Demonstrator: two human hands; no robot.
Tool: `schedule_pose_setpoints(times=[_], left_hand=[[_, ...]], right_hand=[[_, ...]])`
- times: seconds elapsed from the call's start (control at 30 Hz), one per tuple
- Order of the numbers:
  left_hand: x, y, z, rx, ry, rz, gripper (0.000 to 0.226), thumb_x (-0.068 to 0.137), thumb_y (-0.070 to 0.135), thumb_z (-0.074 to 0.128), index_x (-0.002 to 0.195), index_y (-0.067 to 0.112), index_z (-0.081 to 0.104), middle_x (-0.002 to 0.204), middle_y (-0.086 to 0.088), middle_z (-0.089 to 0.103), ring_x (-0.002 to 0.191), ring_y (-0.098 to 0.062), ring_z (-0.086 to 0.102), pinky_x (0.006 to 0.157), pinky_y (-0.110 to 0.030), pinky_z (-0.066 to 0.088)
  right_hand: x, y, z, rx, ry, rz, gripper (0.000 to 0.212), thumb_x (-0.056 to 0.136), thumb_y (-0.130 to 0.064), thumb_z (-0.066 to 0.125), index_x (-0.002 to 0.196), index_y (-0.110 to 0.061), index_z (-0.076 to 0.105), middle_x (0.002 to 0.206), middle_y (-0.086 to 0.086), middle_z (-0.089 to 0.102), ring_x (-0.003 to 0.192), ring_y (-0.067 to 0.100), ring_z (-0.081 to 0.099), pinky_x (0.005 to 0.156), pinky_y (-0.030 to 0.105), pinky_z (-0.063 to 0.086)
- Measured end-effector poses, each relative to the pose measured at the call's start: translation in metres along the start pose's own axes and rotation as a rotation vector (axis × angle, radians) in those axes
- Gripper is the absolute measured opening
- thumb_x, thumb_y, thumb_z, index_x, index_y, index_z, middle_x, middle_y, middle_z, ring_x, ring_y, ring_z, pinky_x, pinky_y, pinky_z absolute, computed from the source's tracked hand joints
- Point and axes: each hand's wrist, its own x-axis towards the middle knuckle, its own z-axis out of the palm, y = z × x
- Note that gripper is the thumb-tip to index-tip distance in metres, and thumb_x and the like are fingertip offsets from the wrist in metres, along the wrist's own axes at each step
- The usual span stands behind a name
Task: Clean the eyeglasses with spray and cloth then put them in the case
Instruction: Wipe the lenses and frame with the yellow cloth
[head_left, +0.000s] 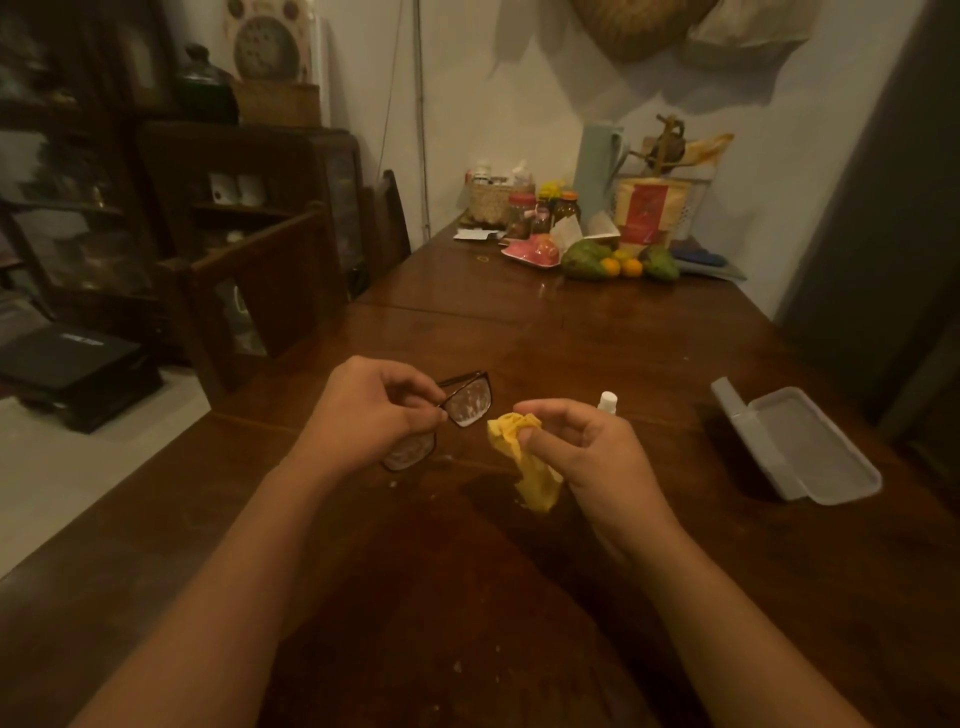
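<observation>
Head view, from my remote seat, is filled mostly by a long dark wooden table, with both forearms reaching out over it. At its far end by the wall I see a pale blue jug and a pile of green and orange fruit. Well to the right of the hands lies a grey glasses case, open, its lid folded back flat on the wood. The left hand is curled, its fingertips pinching dark-framed eyeglasses around the middle of the frame and holding them just above the table. Both lenses carry whitish smears. One lens points away from me; the other sits partly behind the hand. The right hand grips a crumpled yellow cloth between thumb and fingers, just beside the glasses but not touching them, the rest of the cloth hanging below the palm. Behind that hand, only the white top of a small spray bottle shows, standing upright on the table.
</observation>
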Motion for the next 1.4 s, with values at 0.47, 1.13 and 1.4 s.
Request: schedule_pose_setpoints(times=[0.47, 1.13, 1.4], left_hand=[[-0.013, 0.026, 0.006, -0.326, -0.051, -0.043, 0.015, 0.069, 0.003, 0.083, 0.077, 0.014, 0.078, 0.071, -0.009, 0.075, 0.068, -0.019, 0.074, 0.058, -0.023, 0.057], [-0.017, 0.031, 0.010, -0.472, -0.106, -0.019, 0.012, 0.069, -0.010, 0.077, 0.078, -0.003, 0.073, 0.070, -0.020, 0.073, 0.063, -0.026, 0.073, 0.056, -0.028, 0.057], [-0.018, 0.031, 0.006, -0.458, -0.118, 0.005, 0.013, 0.070, -0.007, 0.077, 0.079, 0.001, 0.075, 0.073, -0.019, 0.074, 0.066, -0.025, 0.073, 0.060, -0.028, 0.059]], right_hand=[[-0.015, -0.023, 0.003, -0.330, 0.258, -0.498, 0.030, 0.086, -0.014, 0.075, 0.110, -0.032, 0.073, 0.107, -0.022, 0.072, 0.107, -0.007, 0.064, 0.091, 0.020, 0.054], [-0.009, -0.002, 0.001, -0.925, 0.271, -0.680, 0.043, 0.097, -0.040, 0.047, 0.138, -0.030, 0.055, 0.130, -0.007, 0.068, 0.145, 0.031, 0.025, 0.110, 0.081, 0.010], [-0.009, 0.002, -0.003, -0.887, 0.164, -0.867, 0.043, 0.091, -0.007, 0.070, 0.131, -0.022, 0.066, 0.136, -0.006, 0.065, 0.136, 0.042, 0.041, 0.107, 0.073, 0.026]])
